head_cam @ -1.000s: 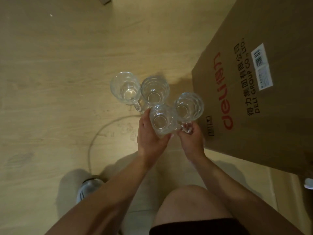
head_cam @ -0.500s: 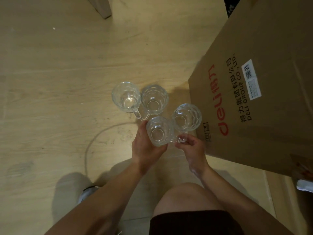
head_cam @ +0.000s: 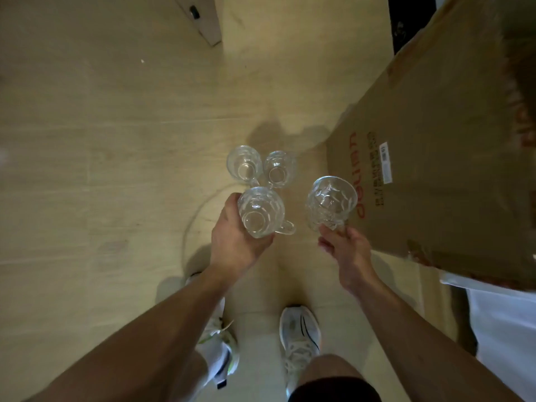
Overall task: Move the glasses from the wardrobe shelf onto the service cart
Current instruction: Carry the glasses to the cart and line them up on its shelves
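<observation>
Carry step — four glass mugs in air over floor (head_cam: pixel 87 169), cart not in view. Left hand (head_cam: pixel 235 239) curled round near mug (head_cam: pixel 259 211); two far mugs (head_cam: pixel 261 166) hang beyond it, how held I cannot tell. Right hand (head_cam: pixel 343 246) pinches tilted mug (head_cam: pixel 330 203), just beside cardboard box (head_cam: pixel 435 169). Next: find cart, lower gently — avoid clinking.

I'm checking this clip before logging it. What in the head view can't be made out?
- Left hand: how it carries the two far glasses; a nearer glass hides the handles.
- Cardboard box: small print blurred.
- Wardrobe shelf and service cart: outside the frame.
</observation>
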Available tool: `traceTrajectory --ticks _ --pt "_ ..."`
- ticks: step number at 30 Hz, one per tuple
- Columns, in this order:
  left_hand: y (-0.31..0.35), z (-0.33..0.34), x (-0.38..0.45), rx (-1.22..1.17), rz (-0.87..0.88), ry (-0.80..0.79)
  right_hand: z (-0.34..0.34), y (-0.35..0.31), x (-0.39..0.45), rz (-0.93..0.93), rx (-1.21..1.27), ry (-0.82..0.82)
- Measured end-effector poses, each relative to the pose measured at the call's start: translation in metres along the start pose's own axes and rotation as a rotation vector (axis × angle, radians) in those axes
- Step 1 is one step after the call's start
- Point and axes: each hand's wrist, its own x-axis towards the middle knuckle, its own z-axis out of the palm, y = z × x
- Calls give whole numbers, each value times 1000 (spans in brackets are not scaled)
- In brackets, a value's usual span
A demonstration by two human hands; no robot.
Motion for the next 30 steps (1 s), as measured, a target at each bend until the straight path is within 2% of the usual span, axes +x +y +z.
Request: traceTrajectory --ticks 5,8,12,16,22,25,30 --pt "92 -105 -42 -22 12 9 4 -97 -106 -55 -75 16" --pt "157 -180 -60 -28 21 36 11 -170 -181 -130 -136 -53" --pt "247 -290 -77 -49 107 107 35 -280 -283 -205 -194 -86" --pt "322 -392 -81 -53 221 168 64 -379 -364 -365 -263 -99" --pt "398 -518 -107 -79 322 357 122 -488 -449 -560 -252 -162" --pt "423 -570 -129 -55 364 500 145 -528 -485 -655 -250 -255" --pt "454 -636 -178 -112 313 763 170 -583 -557 -879 -305 -436"
